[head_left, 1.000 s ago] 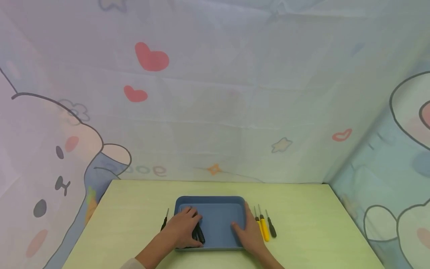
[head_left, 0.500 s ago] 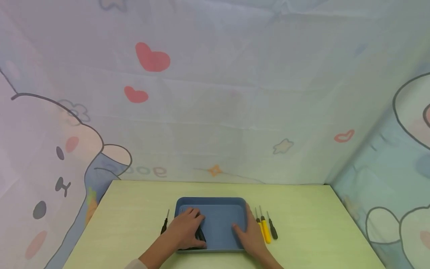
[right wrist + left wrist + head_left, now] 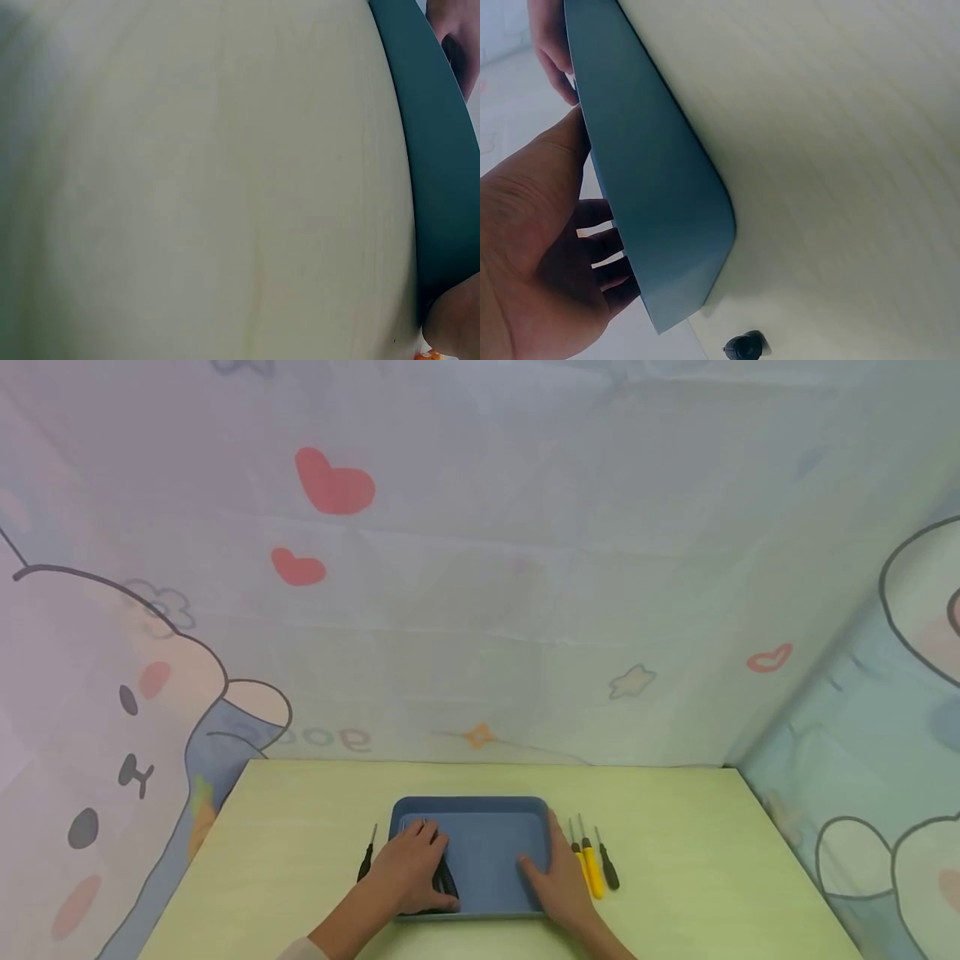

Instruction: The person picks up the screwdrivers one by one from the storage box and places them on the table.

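Note:
In the head view a blue rectangular tray [image 3: 491, 852] lies on the table. My left hand [image 3: 405, 870] reaches over its left side, resting on several black-handled tools [image 3: 447, 878] inside, which it mostly covers. Thin metal shafts peek out past the fingers. The left wrist view has the left hand [image 3: 536, 247] with spread fingers dipping behind the tray wall [image 3: 652, 180], thumb at the rim; the fingertips are hidden. My right hand [image 3: 561, 878] holds the tray's right side, thumb inside and fingers along the outer wall. It shows in the right wrist view as a hand edge [image 3: 457, 322].
Two yellow-handled screwdrivers [image 3: 592, 870] and a black-handled screwdriver [image 3: 609, 868] lie right of the tray, close to the right hand. Another black-handled screwdriver [image 3: 366, 860] lies left of it. A printed cloth [image 3: 480, 610] hangs behind the pale table [image 3: 690, 860].
Only a slight shift of the head view shows. Both hands keep their places at the tray, and the tools outside it have not moved.

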Available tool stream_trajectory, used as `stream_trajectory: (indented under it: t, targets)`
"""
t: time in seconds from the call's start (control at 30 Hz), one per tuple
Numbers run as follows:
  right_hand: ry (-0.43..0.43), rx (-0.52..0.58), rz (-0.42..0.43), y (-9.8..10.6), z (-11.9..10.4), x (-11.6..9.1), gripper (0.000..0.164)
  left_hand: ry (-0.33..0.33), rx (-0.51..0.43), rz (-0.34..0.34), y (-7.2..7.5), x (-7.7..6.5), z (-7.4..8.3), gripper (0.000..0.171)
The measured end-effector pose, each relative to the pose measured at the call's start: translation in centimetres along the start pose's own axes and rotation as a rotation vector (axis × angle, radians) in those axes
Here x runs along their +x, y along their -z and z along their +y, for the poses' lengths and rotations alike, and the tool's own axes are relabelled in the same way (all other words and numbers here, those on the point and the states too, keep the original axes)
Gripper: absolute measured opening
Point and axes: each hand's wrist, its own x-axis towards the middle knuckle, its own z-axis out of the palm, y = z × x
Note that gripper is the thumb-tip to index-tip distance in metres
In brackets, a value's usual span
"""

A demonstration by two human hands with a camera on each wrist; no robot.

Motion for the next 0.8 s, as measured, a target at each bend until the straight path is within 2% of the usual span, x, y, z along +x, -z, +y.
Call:
stream_trajectory:
  t: [0.53, 0.8]
  targets:
    - [0.019, -0.005, 0.016, 0.14, 0.20, 0.15, 0.089, 0.015, -0.060, -0.013, 0.24, 0.28, 0.33, 0.085]
    - [0.005, 0.007, 0.010, 0.04, 0.04, 0.05, 0.088, -0.015, -0.044, 0.002, 0.00, 0.54, 0.50, 0.082]
